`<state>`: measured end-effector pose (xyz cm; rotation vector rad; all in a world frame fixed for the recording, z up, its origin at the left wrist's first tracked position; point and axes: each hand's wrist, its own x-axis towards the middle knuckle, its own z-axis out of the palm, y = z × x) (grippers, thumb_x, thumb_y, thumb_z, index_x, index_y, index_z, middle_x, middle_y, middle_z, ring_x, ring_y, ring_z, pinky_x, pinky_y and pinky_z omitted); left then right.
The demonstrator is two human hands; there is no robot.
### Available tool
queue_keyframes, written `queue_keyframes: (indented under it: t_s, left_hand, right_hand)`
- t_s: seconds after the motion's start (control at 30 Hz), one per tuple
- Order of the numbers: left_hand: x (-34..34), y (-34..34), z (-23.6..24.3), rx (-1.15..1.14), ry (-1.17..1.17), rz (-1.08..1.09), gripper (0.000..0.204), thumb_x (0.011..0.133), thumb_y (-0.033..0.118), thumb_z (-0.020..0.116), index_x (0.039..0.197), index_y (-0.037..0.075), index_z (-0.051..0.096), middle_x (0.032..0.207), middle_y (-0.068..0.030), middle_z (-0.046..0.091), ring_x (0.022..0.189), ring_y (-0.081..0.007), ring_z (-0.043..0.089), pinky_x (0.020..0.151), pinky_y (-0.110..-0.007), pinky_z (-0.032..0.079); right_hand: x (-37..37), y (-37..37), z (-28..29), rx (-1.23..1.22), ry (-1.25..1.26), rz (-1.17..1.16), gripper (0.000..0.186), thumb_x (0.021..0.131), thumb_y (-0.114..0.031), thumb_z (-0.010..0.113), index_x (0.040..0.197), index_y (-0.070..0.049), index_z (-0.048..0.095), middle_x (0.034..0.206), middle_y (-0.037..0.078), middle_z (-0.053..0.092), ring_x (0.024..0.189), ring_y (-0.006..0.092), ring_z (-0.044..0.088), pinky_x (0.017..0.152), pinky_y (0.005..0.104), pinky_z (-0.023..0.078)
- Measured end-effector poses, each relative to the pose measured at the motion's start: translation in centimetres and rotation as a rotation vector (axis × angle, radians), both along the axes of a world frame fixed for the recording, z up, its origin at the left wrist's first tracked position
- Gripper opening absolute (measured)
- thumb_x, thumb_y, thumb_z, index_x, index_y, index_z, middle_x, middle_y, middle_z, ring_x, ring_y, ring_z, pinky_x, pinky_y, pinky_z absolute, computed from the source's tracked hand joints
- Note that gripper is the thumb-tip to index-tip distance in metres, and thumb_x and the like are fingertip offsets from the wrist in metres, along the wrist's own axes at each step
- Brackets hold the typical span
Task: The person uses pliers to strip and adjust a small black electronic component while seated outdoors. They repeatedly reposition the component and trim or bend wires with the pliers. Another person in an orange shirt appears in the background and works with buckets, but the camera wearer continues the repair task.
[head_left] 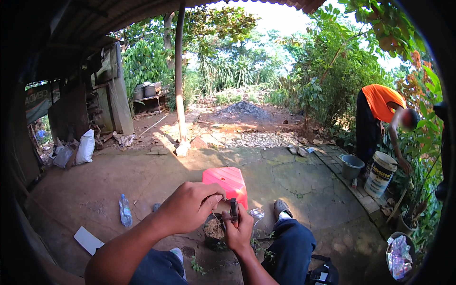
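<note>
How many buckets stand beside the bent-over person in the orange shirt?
2: a grey bucket, and a taller white bucket to its right; more could be hidden.

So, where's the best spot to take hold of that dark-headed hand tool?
Probably take the hand tool by its lower end, coming from below on the right, as the right hand does. It stands roughly upright, its dark head poking up above the fist, and the left hand is close on the other side. Fingers mostly hide that lower end.
</note>
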<state>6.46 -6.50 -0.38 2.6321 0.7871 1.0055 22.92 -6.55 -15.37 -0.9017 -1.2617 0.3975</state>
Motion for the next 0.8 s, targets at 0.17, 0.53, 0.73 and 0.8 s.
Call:
queue_keyframes:
  t_s: [0.17, 0.53, 0.73, 0.8]
  left_hand:
    - [0.6, -0.8, -0.1, 0.052, 0.07, 0.028, 0.02, 0.099, 0.008, 0.067, 0.116, -0.001, 0.071, 0.088, -0.0141, 0.074, 0.076, -0.0296, 0.069, 0.076, -0.042, 0.056]
    - [3.4, -2.4, -0.3, 0.287, 0.145, -0.04, 0.062, 0.093, 0.014, 0.076, 0.15, 0.004, 0.056, 0.118, -0.019, 0.07, 0.107, -0.0396, 0.064, 0.102, -0.049, 0.048]
    - [4.6, -3.3, 0.1, 0.343, 0.187, -0.043, 0.071, 0.09, 0.016, 0.079, 0.154, 0.002, 0.053, 0.123, -0.0192, 0.068, 0.112, -0.0396, 0.062, 0.103, -0.049, 0.046]
    - [5.0, -3.3, 0.3, 0.397, 0.17, -0.055, 0.071, 0.089, 0.016, 0.08, 0.153, 0.002, 0.054, 0.125, -0.0194, 0.068, 0.112, -0.0392, 0.062, 0.103, -0.049, 0.046]
  right_hand:
    - [0.2, 0.0, 0.0, 0.024, 0.045, -0.01, 0.03, 0.098, -0.018, 0.074, 0.083, -0.002, 0.054, 0.061, 0.005, 0.043, 0.058, 0.0147, 0.041, 0.056, 0.0351, 0.036]
    - [3.2, -0.7, 1.5, 0.147, 0.315, -0.032, 0.029, 0.1, -0.015, 0.073, 0.082, -0.006, 0.053, 0.064, -0.005, 0.041, 0.062, 0.007, 0.036, 0.056, 0.03, 0.032]
    - [5.7, -2.1, 3.1, 0.168, 0.572, 0.034, 0.022, 0.096, -0.003, 0.066, 0.087, -0.011, 0.047, 0.077, -0.004, 0.044, 0.065, 0.0066, 0.04, 0.06, 0.027, 0.032]
    - [6.4, -2.4, 3.4, 0.103, 0.639, 0.063, 0.021, 0.095, -0.003, 0.066, 0.088, -0.011, 0.049, 0.075, -0.004, 0.045, 0.063, 0.0067, 0.04, 0.059, 0.027, 0.032]
